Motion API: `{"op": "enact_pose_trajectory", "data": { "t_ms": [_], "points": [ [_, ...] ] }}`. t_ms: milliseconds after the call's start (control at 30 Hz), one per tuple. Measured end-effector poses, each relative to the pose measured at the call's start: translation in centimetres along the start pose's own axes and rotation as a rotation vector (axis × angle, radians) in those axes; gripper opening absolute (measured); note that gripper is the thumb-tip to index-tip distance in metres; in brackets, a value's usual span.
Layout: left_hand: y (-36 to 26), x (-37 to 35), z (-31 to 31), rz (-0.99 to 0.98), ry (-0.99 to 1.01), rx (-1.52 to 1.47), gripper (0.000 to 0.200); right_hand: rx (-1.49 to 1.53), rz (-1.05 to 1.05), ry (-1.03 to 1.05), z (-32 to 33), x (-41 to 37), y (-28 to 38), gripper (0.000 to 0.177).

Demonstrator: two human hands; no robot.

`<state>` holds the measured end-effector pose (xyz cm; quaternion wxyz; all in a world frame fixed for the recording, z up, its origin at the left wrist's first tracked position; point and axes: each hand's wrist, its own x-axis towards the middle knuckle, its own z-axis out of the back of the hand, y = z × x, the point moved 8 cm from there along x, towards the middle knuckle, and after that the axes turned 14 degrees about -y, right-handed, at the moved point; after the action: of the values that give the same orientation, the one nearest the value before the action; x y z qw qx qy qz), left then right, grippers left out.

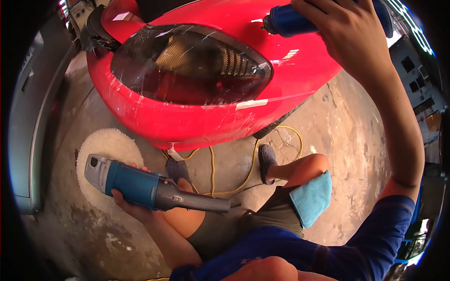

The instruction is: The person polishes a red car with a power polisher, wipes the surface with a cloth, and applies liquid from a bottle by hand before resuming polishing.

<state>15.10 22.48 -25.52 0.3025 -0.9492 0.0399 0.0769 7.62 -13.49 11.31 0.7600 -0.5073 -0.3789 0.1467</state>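
Observation:
Low on the left, my left hand [133, 206] is wrapped around the teal and grey body of a polisher [133, 185]. A fluffy white wool pad [112, 140] is fitted on its head, tilted away from the red car. At the top right my right hand [349, 40] grips a dark blue bottle [295, 21], tipped on its side with its nozzle pointing left, close over the red bodywork [304, 58]. The car's large tail light [192, 65], under a clear scuffed cover, lies below and left of the nozzle. Whitish streaks and scratches mark the paint around it.
A yellow cord [213, 171] loops over the stained concrete floor [347, 140] between my feet. On my thigh rests a light blue cloth [312, 199]. A grey vehicle [23, 136] stands along the left edge. Shelving with various items [417, 79] is at the right.

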Motion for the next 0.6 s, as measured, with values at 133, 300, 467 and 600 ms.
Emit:
{"op": "enact_pose_trajectory", "data": {
  "t_ms": [133, 300, 467, 600],
  "points": [
    [-0.3, 0.2, 0.2, -0.047, -0.046, 0.029, 0.088, 0.017, 0.031, 0.063, 0.6, 0.9, 0.6, 0.026],
    [-0.2, 0.3, 0.5, 0.017, -0.031, -0.035, 0.09, 0.002, -0.003, 0.086, 0.1, 1.7, 1.3, 0.022],
    [-0.4, 0.2, 0.2, 0.028, 0.021, -0.078, 0.088, 0.015, 0.017, 0.154, 0.0, 2.1, 1.8, 0.025],
    [-0.3, 0.3, 0.4, 0.042, 0.035, -0.092, 0.088, -0.004, 0.066, 0.255, -0.9, 1.0, 1.5, 0.047]
  ]
}}
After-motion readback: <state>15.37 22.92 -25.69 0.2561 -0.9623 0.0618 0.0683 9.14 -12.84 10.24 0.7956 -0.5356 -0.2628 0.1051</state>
